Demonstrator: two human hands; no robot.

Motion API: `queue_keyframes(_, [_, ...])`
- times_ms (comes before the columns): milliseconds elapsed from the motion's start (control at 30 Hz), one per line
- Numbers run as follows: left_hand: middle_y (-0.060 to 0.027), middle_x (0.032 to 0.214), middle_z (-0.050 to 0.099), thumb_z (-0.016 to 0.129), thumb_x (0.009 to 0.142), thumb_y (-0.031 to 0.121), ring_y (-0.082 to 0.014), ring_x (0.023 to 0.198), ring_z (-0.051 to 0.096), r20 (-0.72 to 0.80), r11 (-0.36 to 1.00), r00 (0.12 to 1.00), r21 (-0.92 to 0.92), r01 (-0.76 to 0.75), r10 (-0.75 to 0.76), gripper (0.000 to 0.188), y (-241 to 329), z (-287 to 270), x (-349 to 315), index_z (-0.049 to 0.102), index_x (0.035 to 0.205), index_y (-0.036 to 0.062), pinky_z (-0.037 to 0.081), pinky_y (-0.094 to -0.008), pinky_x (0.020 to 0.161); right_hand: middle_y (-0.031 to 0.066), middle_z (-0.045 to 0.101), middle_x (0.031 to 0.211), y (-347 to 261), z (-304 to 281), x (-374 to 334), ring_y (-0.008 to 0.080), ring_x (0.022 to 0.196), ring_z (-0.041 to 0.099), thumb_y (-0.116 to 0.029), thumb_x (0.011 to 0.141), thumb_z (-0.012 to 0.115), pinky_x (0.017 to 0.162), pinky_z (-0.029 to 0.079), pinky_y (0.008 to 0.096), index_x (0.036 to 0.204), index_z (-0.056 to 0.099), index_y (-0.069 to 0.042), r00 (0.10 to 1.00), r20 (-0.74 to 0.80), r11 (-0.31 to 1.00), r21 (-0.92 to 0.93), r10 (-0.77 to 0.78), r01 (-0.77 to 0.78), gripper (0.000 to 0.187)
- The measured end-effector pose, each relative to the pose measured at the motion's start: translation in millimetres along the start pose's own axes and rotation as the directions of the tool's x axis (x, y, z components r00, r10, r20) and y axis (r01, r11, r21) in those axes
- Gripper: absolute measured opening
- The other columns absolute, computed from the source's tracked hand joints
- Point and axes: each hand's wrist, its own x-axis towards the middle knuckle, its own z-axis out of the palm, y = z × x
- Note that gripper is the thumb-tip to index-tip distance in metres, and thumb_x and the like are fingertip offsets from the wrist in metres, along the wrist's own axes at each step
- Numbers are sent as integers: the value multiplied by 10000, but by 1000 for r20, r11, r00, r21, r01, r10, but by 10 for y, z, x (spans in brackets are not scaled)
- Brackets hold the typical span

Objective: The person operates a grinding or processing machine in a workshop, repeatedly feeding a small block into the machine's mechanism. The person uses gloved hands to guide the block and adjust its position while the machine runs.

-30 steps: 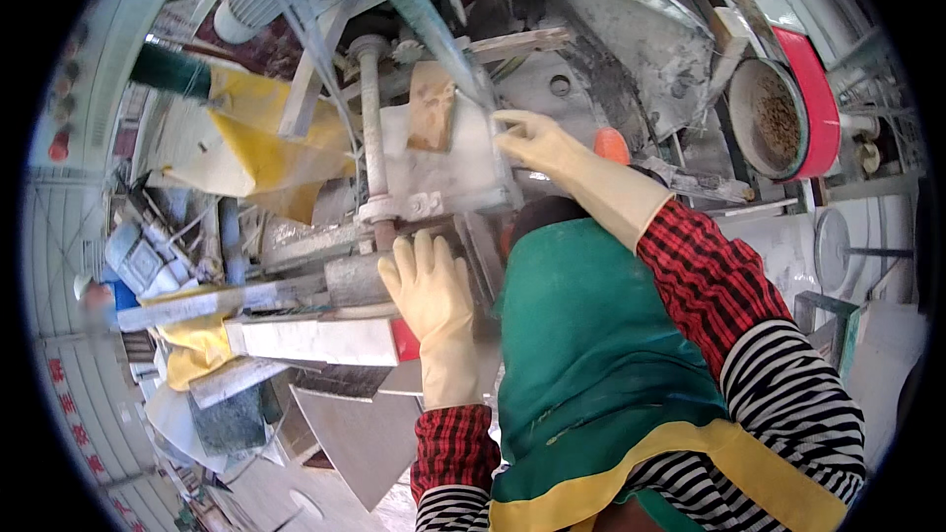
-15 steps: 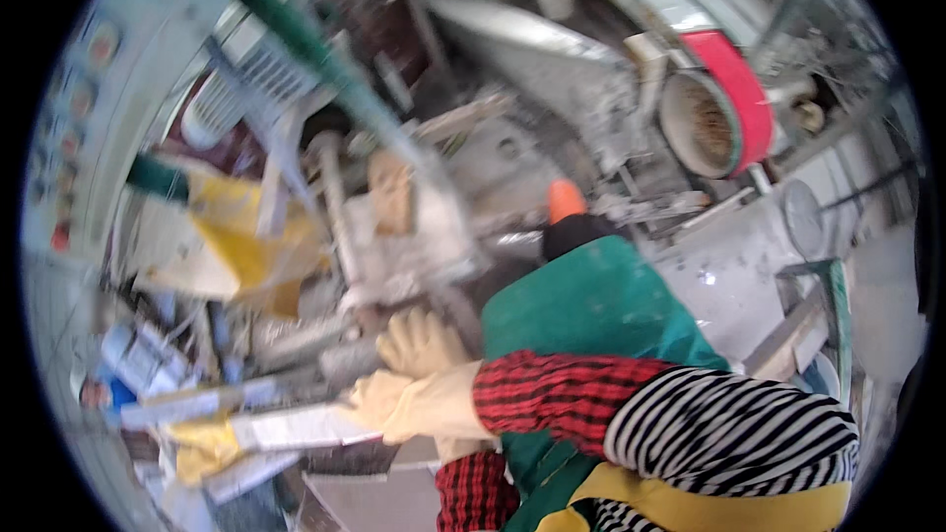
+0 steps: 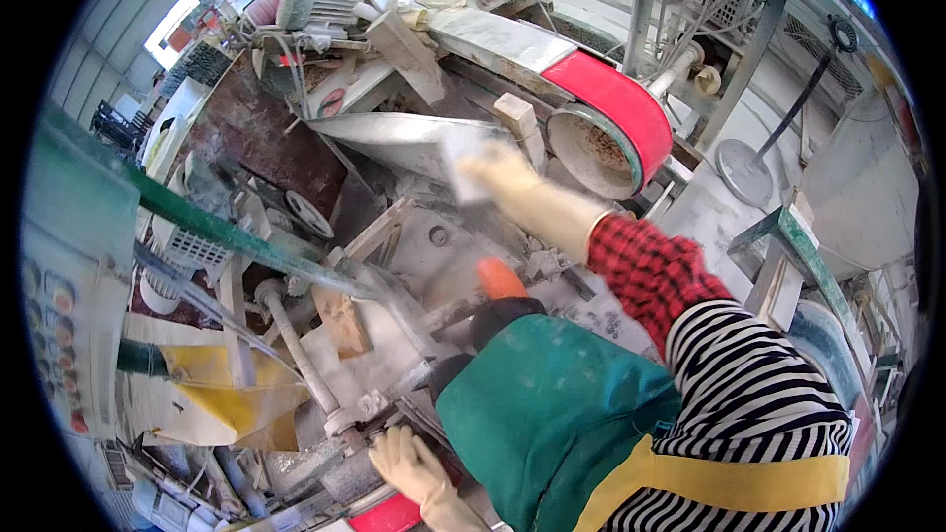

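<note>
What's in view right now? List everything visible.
flat piece: 1, whitish, in right hand, blurred
red bands: 2, red, upper right and lower edge
curved sheet: 1, grey, upper centre
board: 1, tan, left of centre
yellow sheet: 1, yellow, lower left
perforated basket: 1, white, left
slanting rail: 1, green, left
button panel: 1, pale, left edge
disc: 1, grey, right
orange tip: 1, orange, centre
piled clutter: uncountable, mixed, upper left
apron: 1, green and yellow, lower centre
striped sleeve: 1, black-and-white, lower right
left hand: 1, cream glove, bottom
right hand: 1, cream glove, upper centre
</note>
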Motion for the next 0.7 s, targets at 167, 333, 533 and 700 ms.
queue_keyframes(167, [-242, 1270, 685, 660, 923, 96, -460, 1280, 562, 72, 943, 981, 297, 151, -180, 291, -165, -649, 33, 708, 1191, -6, 401, -557, 1126, 150, 715, 1160, -588, -1560, 1127, 308, 1034, 716, 73, 945, 651, 928, 600, 435, 1364, 595, 18, 889, -417, 968, 72, -189, 240, 426])
queue_keyframes(333, [-295, 1283, 677, 681, 943, 64, -500, 1333, 551, 71, 900, 938, 315, 302, -340, 282, -260, -614, 65, 727, 1208, -23, 403, -565, 1189, 157, 723, 1118, -793, -2165, 1605, 255, 984, 724, 42, 923, 701, 758, 605, 384, 1239, 651, 31, 817, -544, 971, -227, -192, 76, 319])
queue_keyframes(533, [-296, 1271, 681, 700, 943, 98, -502, 1299, 578, 64, 881, 949, 394, 261, -309, 297, -209, -515, 120, 722, 1213, -24, 425, -570, 1165, 148, 766, 1006, -1013, -1975, 1598, 281, 979, 729, -121, 945, 749, 782, 573, 378, 1074, 719, -10, 772, -593, 885, -457, -230, -87, 173])
queue_keyframes(700, [-293, 1270, 680, 695, 952, 133, -494, 1275, 594, 49, 868, 956, 435, 239, -288, 293, -178, -478, 100, 728, 1207, -8, 450, -566, 1137, 153, 751, 953, -1075, -2381, 1560, 262, 1010, 730, -107, 993, 674, 822, 572, 375, 1122, 698, -9, 786, 233, -28, -964, -572, 266, 163])
